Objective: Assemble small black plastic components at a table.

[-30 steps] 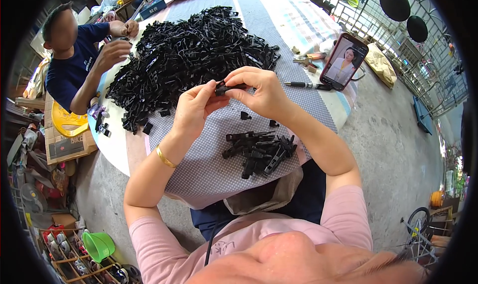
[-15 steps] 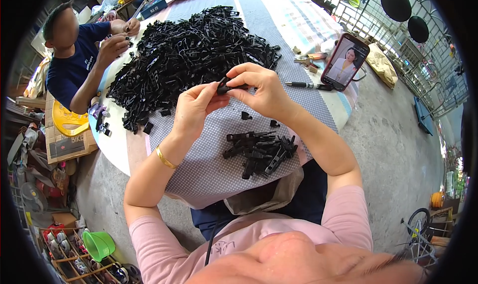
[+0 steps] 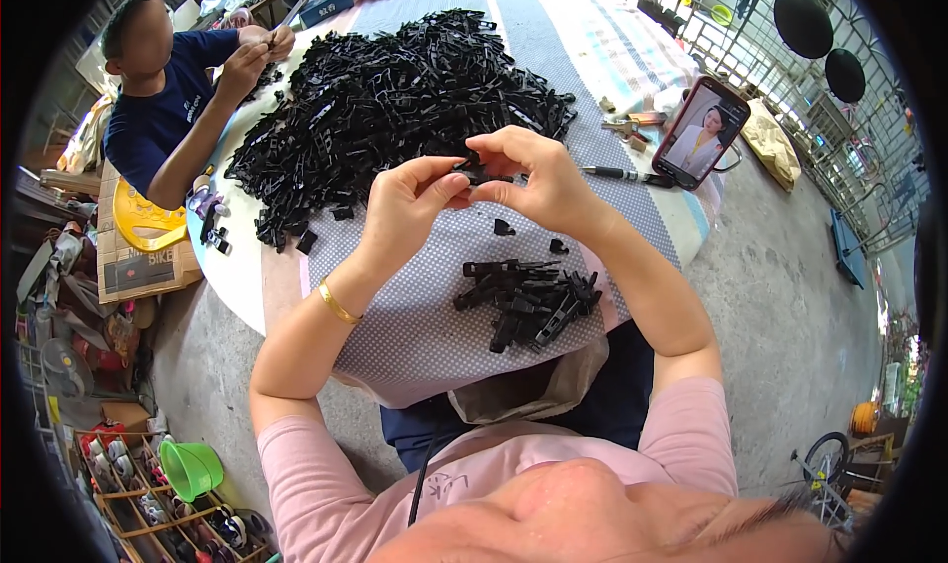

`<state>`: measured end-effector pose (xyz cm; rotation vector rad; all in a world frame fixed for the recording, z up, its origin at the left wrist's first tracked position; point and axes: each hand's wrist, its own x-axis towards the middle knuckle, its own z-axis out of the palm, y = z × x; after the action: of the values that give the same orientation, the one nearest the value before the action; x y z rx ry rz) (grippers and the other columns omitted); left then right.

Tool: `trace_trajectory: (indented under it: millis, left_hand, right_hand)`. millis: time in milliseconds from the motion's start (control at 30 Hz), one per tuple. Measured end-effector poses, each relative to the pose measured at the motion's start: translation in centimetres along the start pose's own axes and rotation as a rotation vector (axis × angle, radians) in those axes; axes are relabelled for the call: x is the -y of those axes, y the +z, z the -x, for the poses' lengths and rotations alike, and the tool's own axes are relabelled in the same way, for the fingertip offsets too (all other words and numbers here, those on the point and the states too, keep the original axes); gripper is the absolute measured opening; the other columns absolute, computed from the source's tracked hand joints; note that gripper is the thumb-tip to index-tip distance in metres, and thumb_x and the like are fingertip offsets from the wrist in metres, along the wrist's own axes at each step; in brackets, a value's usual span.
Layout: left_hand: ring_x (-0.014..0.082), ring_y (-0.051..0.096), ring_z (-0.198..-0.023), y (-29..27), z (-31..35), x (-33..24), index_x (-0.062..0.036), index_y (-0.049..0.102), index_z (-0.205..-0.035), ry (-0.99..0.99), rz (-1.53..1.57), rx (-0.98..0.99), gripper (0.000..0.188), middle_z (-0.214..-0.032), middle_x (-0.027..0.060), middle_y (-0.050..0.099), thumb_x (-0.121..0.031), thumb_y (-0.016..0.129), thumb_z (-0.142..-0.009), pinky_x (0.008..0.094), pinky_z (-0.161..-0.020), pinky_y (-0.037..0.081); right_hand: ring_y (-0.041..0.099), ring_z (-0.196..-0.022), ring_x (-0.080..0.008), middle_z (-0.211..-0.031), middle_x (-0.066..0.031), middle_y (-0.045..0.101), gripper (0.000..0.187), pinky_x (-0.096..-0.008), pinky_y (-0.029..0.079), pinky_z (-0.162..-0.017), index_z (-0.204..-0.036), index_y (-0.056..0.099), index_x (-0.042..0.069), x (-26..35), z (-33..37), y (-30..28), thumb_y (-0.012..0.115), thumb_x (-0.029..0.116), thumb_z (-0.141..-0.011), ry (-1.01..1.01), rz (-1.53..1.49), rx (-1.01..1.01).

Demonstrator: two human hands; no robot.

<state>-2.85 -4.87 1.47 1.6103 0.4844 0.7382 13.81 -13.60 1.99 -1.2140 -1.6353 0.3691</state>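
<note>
Between my two hands is a small black plastic clip part (image 3: 478,172), held above the near edge of a big heap of black clip parts (image 3: 385,109). My left hand (image 3: 410,202) pinches it with thumb and fingertips. From the other side, my right hand (image 3: 548,183) grips it between thumb and curled forefinger. Fingers partly cover the part, so its exact shape is hard to see. Closer to me lies a small pile of long black clips (image 3: 523,301). Two little black pieces, one a loose cap-like bit (image 3: 504,227), rest between that pile and my hands.
A phone (image 3: 701,133) showing a video stands at the right, beside a pen (image 3: 627,175) and some keys (image 3: 622,126). Across the cloth-covered table (image 3: 395,351), at the far left, a co-worker (image 3: 163,109) handles small parts. An open bag (image 3: 538,390) hangs at my lap.
My hands have shifted slightly and turned the black part; my left thumb now presses over it and my right forefinger is raised. The co-worker's hands have come closer together. The whole view has shifted slightly.
</note>
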Motion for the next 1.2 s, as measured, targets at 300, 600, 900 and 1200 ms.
trace_trajectory:
  millis: [300,600,900,1200]
  left_hand:
    - [0.0152,0.065,-0.075,0.6,0.7,-0.6,0.0058,0.058,-0.103,0.232,-0.250,0.032,0.018,-0.084,0.0099,0.065,-0.004,0.055,-0.088,0.0241,-0.066,0.054]
    - [0.0102,0.057,-0.082,-1.3,0.3,-1.9,0.0044,0.060,-0.101,0.118,-0.216,0.308,0.021,-0.091,0.0048,0.060,-0.002,0.061,-0.082,0.0223,-0.074,0.049]
    - [0.0131,0.056,-0.067,-1.2,-0.3,-1.0,-0.0004,0.066,-0.088,0.269,-0.484,0.228,0.010,-0.080,0.0057,0.059,-0.003,0.062,-0.079,0.0229,-0.059,0.044]
    - [0.0273,0.054,-0.088,-1.3,-1.1,2.4,-0.0015,0.065,-0.088,0.448,-1.128,0.121,0.018,-0.088,0.0086,0.056,0.000,0.064,-0.071,0.0322,-0.077,0.046]
  right_hand:
    - [0.060,-0.067,-0.0147,-0.077,-0.0084,0.062,0.034,-0.0243,0.049,-0.062,-0.091,0.062,-0.002,0.0,0.0,-0.3,0.077,0.019,-0.068,-0.107,0.025,-0.053]
    - [0.060,-0.072,-0.0095,-0.086,-0.0056,0.065,0.028,-0.0221,0.050,-0.066,-0.098,0.064,0.000,-1.0,-1.0,-2.5,0.060,0.026,-0.087,0.176,-0.519,-0.035]
    - [0.063,-0.076,-0.0257,-0.083,-0.0114,0.065,0.017,-0.0324,0.050,-0.071,-0.083,0.067,0.004,-3.6,0.0,-3.9,0.054,0.004,-0.071,0.244,0.693,0.130]
    - [0.057,-0.092,-0.0242,-0.089,-0.0059,0.059,0.014,-0.0351,0.047,-0.079,-0.084,0.065,0.010,-2.1,0.2,-3.2,0.066,0.011,-0.070,0.316,0.963,0.308]
